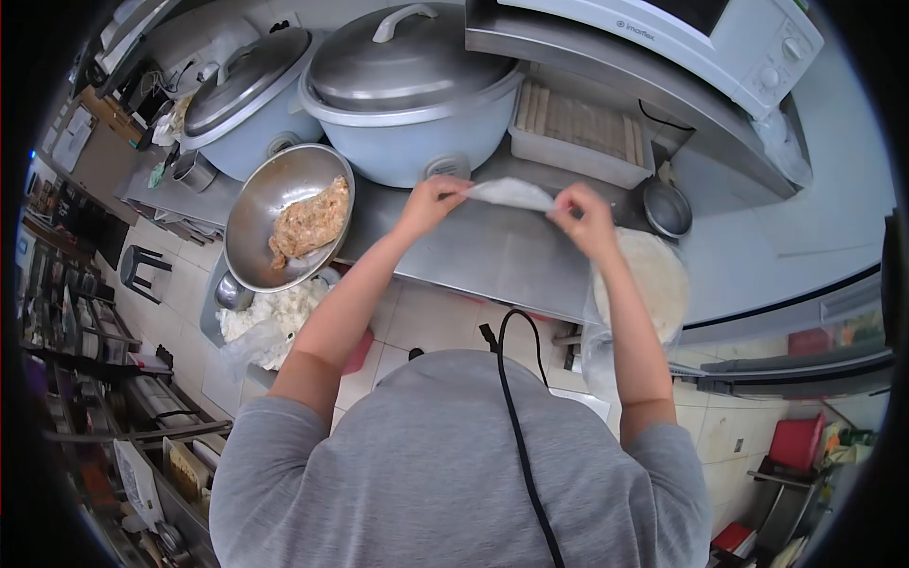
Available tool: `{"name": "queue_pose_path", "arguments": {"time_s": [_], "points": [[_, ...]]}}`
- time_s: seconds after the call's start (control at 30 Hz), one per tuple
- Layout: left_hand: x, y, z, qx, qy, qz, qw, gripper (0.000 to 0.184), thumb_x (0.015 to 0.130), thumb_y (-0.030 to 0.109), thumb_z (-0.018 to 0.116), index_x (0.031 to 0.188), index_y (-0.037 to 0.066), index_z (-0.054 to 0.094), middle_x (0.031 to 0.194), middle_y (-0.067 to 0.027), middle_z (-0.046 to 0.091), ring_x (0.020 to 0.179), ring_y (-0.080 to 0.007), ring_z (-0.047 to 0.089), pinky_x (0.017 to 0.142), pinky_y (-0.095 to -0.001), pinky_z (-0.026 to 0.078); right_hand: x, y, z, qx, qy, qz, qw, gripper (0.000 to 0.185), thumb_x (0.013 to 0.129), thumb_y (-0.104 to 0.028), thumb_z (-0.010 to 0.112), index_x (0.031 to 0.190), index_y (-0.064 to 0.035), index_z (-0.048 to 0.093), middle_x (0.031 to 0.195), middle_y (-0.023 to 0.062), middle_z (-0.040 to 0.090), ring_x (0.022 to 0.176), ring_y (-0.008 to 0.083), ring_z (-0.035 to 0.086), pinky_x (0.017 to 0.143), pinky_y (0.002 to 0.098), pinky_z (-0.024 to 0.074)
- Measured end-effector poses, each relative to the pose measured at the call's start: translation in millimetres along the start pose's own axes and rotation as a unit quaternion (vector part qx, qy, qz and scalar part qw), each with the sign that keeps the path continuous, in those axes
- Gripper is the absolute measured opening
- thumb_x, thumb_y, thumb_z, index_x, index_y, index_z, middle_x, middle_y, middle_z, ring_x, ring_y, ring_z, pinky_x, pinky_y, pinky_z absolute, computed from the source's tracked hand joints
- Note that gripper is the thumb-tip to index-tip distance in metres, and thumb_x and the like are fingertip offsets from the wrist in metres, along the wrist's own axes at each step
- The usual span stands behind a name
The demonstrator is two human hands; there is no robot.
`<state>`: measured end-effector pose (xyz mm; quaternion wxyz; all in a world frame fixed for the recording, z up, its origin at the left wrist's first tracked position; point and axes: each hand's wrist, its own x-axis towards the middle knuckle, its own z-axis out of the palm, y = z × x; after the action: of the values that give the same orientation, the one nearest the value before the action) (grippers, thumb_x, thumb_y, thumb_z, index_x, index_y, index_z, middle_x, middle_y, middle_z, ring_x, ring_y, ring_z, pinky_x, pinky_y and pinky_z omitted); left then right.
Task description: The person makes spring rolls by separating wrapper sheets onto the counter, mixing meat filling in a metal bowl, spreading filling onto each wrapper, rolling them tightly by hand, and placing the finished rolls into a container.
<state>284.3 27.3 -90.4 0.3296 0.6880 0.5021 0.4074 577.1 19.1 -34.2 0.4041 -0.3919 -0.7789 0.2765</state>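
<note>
A person in a grey shirt (445, 445) is reaching both bare arms forward. A thin white wrapper (511, 193) is hanging between the hands, above the metal counter (521, 260): the left hand (434, 204) is pinching one end between thumb and fingers, and the right hand (585, 220) is pinching the other. The wrapper is looking pale, slightly see-through and narrow, bowing up a little in the middle. Near the right forearm, a pale round stack (653, 284) is lying on plastic. Left of the left hand, a steel bowl (248, 204) is holding a lump of orange-brown filling (311, 225). Farther back, a large lidded cooker (407, 147) is standing beside a plastic tray (579, 168) of sticks.
</note>
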Motion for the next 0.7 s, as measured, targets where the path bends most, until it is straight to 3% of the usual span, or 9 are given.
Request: {"name": "queue_pose_path", "arguments": {"time_s": [0.07,0.17,0.23,0.3,0.4,0.47,0.57,0.67,0.7], "points": [[-20,-39,11,0.074,0.068,0.112,0.989,0.022,0.076,0.004,0.060,0.095,0.008,0.069,0.106,-0.0097,0.065,0.100,-0.0259,0.057,0.087,-0.0358,0.044,-29,5,36,0.039,-0.081,0.023,0.996,0.015,0.069,-0.004,0.066,0.083,-0.0020,0.060,0.083,0.0094,0.059,0.077,0.0206,0.059,0.073,0.0318,0.0466],[-51,-88,28,0.195,0.169,0.025,0.966,0.029,0.073,-0.001,0.055,0.096,0.009,0.068,0.110,-0.0083,0.063,0.101,-0.0314,0.055,0.087,-0.0376,0.044,-63,15,83,0.064,-0.176,0.055,0.981,0.021,0.069,-0.006,0.067,0.089,-0.0040,0.062,0.087,0.0102,0.060,0.083,0.0239,0.059,0.076,0.0339,0.0471],[-70,-74,35,0.232,0.147,0.018,0.961,0.029,0.072,-0.001,0.054,0.095,0.009,0.068,0.107,-0.0078,0.063,0.098,-0.0318,0.055,0.086,-0.0375,0.044,-68,37,96,0.077,-0.214,0.070,0.971,0.025,0.068,-0.007,0.067,0.093,-0.0053,0.062,0.088,0.0102,0.060,0.087,0.0258,0.059,0.079,0.0354,0.0472],[-88,-66,47,0.256,0.087,0.023,0.963,0.023,0.069,0.001,0.056,0.089,0.009,0.067,0.103,-0.0051,0.061,0.096,-0.0299,0.052,0.082,-0.0409,0.043,-68,70,92,-0.137,-0.138,0.053,0.979,0.027,0.070,-0.010,0.067,0.096,-0.0082,0.064,0.095,0.0084,0.060,0.095,0.0273,0.057,0.084,0.0382,0.0460],[-100,-49,51,0.313,0.021,-0.016,0.949,0.022,0.068,0.006,0.060,0.089,0.010,0.066,0.110,-0.0030,0.057,0.103,-0.0278,0.049,0.082,-0.0438,0.043,-68,77,78,-0.243,-0.143,0.062,0.957,0.027,0.071,-0.012,0.066,0.098,-0.0096,0.063,0.100,0.0072,0.057,0.101,0.0263,0.054,0.086,0.0393,0.0455],[-97,-50,47,0.342,0.012,-0.048,0.938,0.022,0.069,0.007,0.062,0.089,0.011,0.066,0.113,-0.0034,0.055,0.105,-0.0274,0.048,0.082,-0.0443,0.043,-54,68,76,-0.284,-0.212,0.127,0.927,0.027,0.072,-0.013,0.067,0.098,-0.0110,0.063,0.102,0.0066,0.056,0.102,0.0255,0.054,0.086,0.0387,0.0454],[-106,-48,28,0.353,0.026,-0.088,0.931,0.021,0.069,0.010,0.064,0.090,0.011,0.066,0.116,-0.0057,0.054,0.108,-0.0273,0.047,0.084,-0.0443,0.043,-16,51,88,-0.320,-0.257,0.134,0.902,0.028,0.072,-0.015,0.067,0.100,-0.0114,0.062,0.101,0.0076,0.057,0.101,0.0266,0.055,0.086,0.0383,0.0451],[-119,-51,-14,0.310,0.092,-0.049,0.945,0.018,0.072,0.009,0.065,0.089,0.009,0.065,0.118,-0.0095,0.052,0.112,-0.0298,0.045,0.086,-0.0441,0.042,29,26,127,-0.175,-0.203,-0.001,0.963,0.027,0.074,-0.014,0.066,0.101,-0.0102,0.061,0.101,0.0086,0.058,0.100,0.0281,0.055,0.084,0.0380,0.0449],[-128,-33,-39,0.280,0.179,-0.036,0.943,0.019,0.072,0.008,0.065,0.091,0.008,0.065,0.119,-0.0103,0.052,0.113,-0.0316,0.045,0.088,-0.0444,0.041,45,3,142,-0.133,-0.199,-0.043,0.970,0.027,0.075,-0.012,0.065,0.101,-0.0091,0.061,0.101,0.0092,0.058,0.099,0.0289,0.055,0.083,0.0380,0.0449]]}}
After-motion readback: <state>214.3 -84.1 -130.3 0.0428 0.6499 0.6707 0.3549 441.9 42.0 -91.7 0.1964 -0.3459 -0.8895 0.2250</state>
